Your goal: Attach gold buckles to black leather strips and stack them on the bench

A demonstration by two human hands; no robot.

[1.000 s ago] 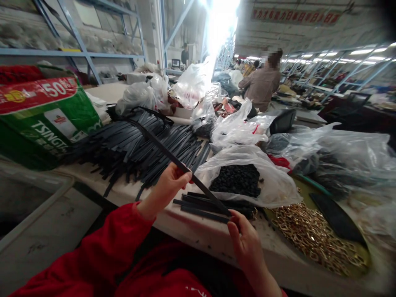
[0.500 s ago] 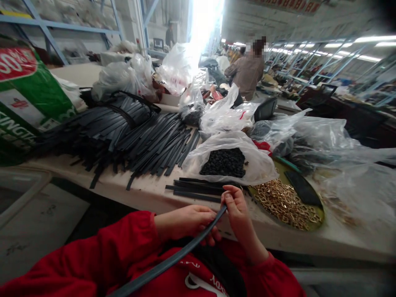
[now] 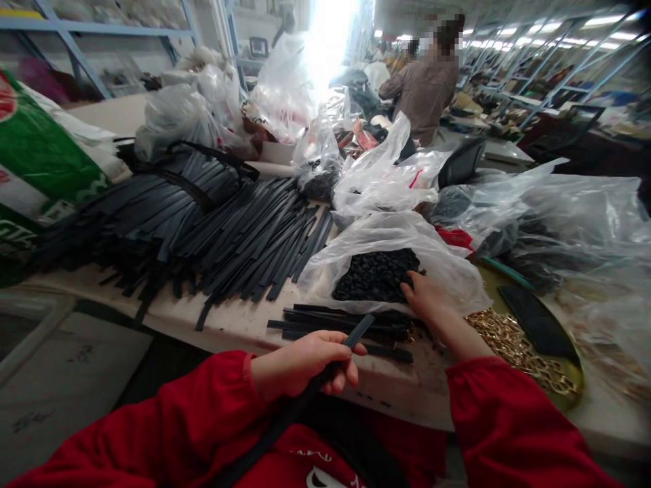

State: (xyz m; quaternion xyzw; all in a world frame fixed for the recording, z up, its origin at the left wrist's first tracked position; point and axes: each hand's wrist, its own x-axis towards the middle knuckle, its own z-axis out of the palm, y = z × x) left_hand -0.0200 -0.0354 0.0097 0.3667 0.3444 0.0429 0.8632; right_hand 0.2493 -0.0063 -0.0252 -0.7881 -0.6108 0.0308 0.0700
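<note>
My left hand [image 3: 318, 359] is closed around a long dark grey strap [image 3: 359, 330], thumb on top. The strap's cut end sticks out past the fingers, and its length runs down across my red top. My right hand [image 3: 424, 295] reaches into an open clear plastic bag [image 3: 320, 278], its thumb and forefinger slightly apart at the edge of a heap of small black pieces [image 3: 376, 271]. Its other fingers are largely hidden. Between the bag and my left hand, several short dark strips [image 3: 325, 316] lie on the table [image 3: 234, 308].
A large pile of dark straps [image 3: 254, 237] covers the table's left side. At right sits a yellowish tray [image 3: 572, 396] of gold-coloured metal rings [image 3: 513, 346]. Plastic bags [image 3: 391, 179] crowd the back. A green printed bag [image 3: 55, 149] stands far left; a person [image 3: 427, 88] is beyond the table.
My right hand has left the strap's end and moved forward and right to the black pieces in the bag. My left hand still holds the strap. The view has shifted slightly.
</note>
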